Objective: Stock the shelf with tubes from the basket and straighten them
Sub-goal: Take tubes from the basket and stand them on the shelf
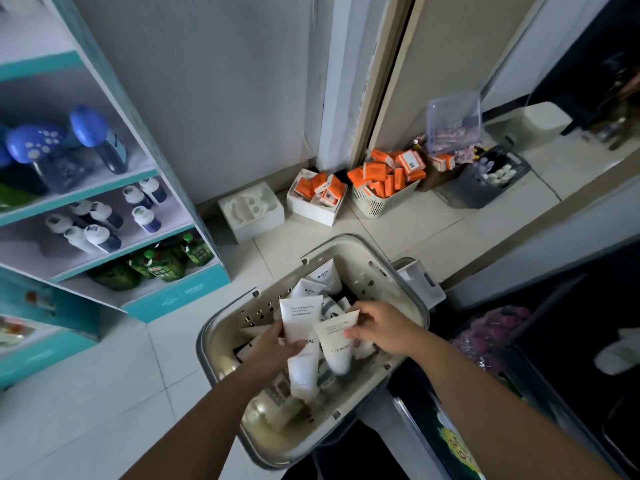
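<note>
My two bare forearms nearest lens, both reaching into basket. My left hand clasps tall white tube, fingers wrapped round its middle, cap end pointing toward me. My right hand pinches shorter white tube at its crimped end, just beside first tube. More white tubes lie loose inside basket beyond both hands. Teal shelf stands left of basket, bottles on its tiers. Orange boxes sit beyond basket, against wall.
</note>
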